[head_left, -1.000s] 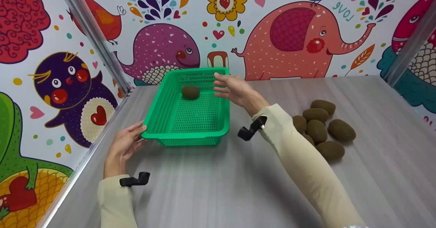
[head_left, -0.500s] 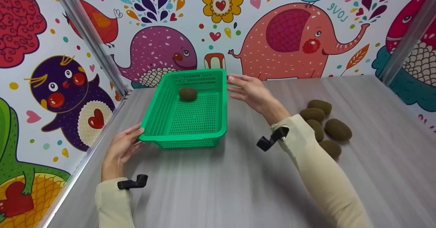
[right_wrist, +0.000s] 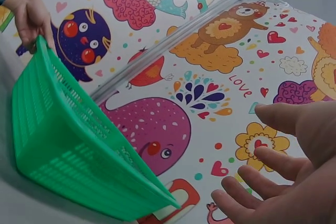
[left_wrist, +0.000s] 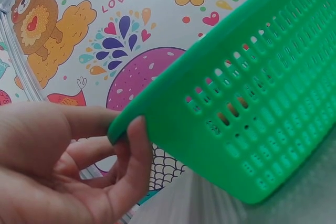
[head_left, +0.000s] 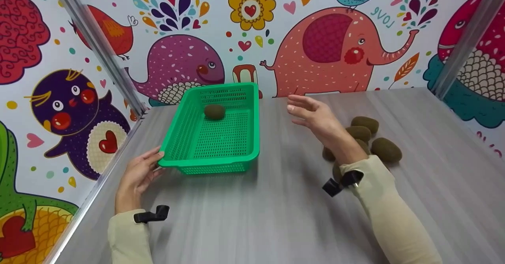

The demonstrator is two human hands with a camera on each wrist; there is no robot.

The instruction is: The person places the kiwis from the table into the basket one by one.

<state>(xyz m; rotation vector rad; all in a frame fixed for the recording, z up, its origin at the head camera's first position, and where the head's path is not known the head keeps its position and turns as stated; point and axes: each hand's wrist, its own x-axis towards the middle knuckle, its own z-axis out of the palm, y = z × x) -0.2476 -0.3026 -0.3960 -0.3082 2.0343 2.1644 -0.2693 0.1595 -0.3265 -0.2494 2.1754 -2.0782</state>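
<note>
A green perforated plastic basket (head_left: 209, 163) stands at the back left of the table, with one brown kiwifruit (head_left: 214, 112) lying near its far end. My left hand (head_left: 136, 179) holds the basket's near-left corner; in the left wrist view, the thumb and fingers of that hand (left_wrist: 79, 166) pinch the green rim (left_wrist: 128, 116). To the right of the basket, my right hand (head_left: 321, 120) hovers with nothing in it. Its fingers spread loosely in the right wrist view (right_wrist: 283, 166). Several more kiwifruits (head_left: 386, 150) lie on the table behind and beside the right wrist, some partly hidden by it.
The grey wood-grain table (head_left: 236, 216) meets a cartoon-printed wall (head_left: 331, 39) at the back. Another printed panel (head_left: 71, 122) rises along the left, with a metal post (head_left: 98, 47) at the corner. A second post (head_left: 463, 39) stands at the right.
My right hand has moved from over the basket's right rim out to the right, toward the kiwifruit pile. The left hand keeps its hold on the corner, and the kiwifruit stays in the basket.
</note>
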